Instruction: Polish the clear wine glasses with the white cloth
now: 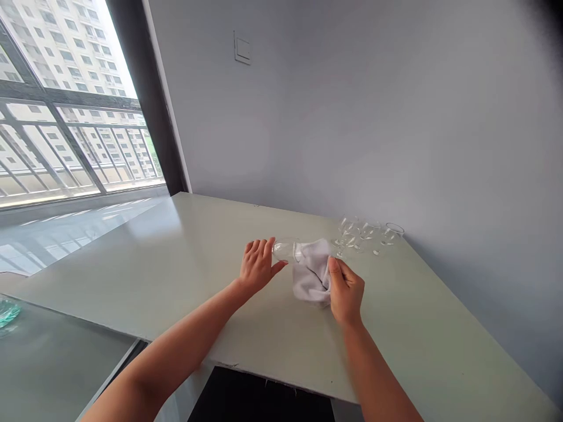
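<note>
A clear drinking glass [284, 251] is held sideways above the pale tabletop. My left hand [258, 265] grips its left end, with the thumb below and the fingers above. A light grey-white cloth [312, 272] touches the glass's right end and covers part of it. My right hand [346, 290] is closed on the cloth's right side, thumb on top, and the cloth hangs down between the two hands. Whether any of the cloth is inside the glass, I cannot tell.
Several stemmed glasses [368, 230] stand grouped by the wall at the table's [206, 234] far right. A greenish glass item [7, 312] sits on a lower grey surface at left. A window [65, 117] is at the upper left, a light switch [242, 48] on the wall.
</note>
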`<state>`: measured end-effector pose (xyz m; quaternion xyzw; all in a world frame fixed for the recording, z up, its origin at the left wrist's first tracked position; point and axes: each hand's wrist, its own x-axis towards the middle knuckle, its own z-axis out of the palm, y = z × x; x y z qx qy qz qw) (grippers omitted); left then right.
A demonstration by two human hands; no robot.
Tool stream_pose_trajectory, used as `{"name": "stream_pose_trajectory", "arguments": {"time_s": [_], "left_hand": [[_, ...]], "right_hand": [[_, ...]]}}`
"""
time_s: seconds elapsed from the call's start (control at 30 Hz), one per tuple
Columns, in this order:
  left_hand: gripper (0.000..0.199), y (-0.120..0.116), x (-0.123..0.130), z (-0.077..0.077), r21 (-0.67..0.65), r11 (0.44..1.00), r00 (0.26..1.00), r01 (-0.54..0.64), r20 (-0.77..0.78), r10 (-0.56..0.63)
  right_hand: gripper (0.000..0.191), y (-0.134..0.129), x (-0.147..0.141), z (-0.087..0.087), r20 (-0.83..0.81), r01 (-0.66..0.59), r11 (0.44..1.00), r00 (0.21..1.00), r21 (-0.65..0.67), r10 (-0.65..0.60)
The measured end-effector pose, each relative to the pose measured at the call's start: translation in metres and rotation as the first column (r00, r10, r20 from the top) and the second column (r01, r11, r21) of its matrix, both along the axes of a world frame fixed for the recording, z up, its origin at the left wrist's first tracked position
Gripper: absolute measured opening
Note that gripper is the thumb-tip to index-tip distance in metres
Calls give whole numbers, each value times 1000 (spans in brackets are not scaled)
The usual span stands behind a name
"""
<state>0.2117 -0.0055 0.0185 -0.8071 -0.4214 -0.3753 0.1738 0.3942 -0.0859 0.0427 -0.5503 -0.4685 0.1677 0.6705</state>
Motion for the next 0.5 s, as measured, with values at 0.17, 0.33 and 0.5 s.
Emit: {"name": "stream_pose_trajectory", "arguments": {"time_s": [0.17, 0.33, 0.5], "left_hand": [[61, -12, 11, -1, 7, 998, 994, 65, -83, -64], [58, -11, 13, -5, -46, 999, 997, -6, -82, 2], [57, -6, 11, -5, -82, 996, 998, -40, -61, 35]], "right_hand": [[41, 6, -8, -2, -458, -136, 991, 881, -5, 118], [33, 4, -5, 6, -640, -136, 985, 749, 103, 171], [25, 10, 9, 4, -690, -57, 997, 720, 53, 78]]}}
